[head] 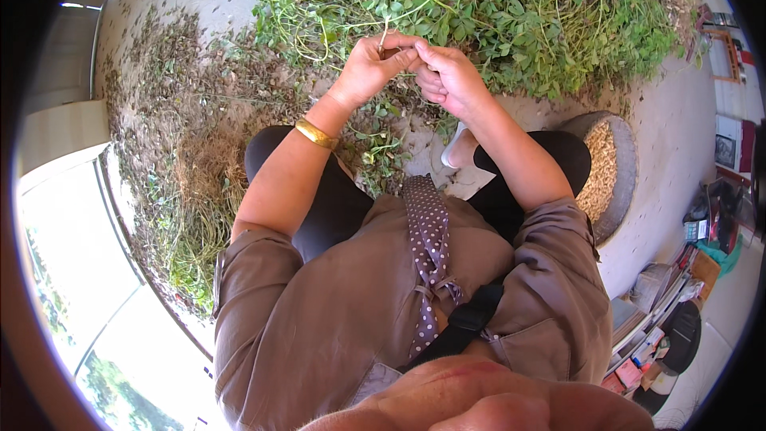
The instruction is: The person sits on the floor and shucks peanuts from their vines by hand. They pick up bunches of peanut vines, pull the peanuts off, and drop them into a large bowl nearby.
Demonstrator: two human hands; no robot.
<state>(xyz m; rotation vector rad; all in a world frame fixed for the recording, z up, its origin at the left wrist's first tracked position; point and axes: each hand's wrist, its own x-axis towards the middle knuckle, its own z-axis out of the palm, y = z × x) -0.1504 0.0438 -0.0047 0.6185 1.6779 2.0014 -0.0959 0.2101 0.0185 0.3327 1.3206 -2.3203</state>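
Observation:
My left hand (pixel 372 69), with a gold bangle on its wrist, pinches a thin pale plant stem (pixel 386 27) that sticks up past the fingers. Against its fingertips, my right hand (pixel 447 78) is curled closed. A small pale thing, apparently a peanut pod (pixel 431 67), shows between the right fingers; most of it is hidden. Just beyond both hands lies a large heap of green peanut plants (pixel 514 18), with a few pods showing on top. Loose leafy stems (pixel 377 149) lie on the floor between my knees.
By my right knee stands a round grey basket (pixel 625 173) holding many peanuts (pixel 598 170). Stripped plants with dry roots (pixel 209 173) are piled at my left, among scattered leaves and soil. Boxes and other household items (pixel 640 341) line the far right.

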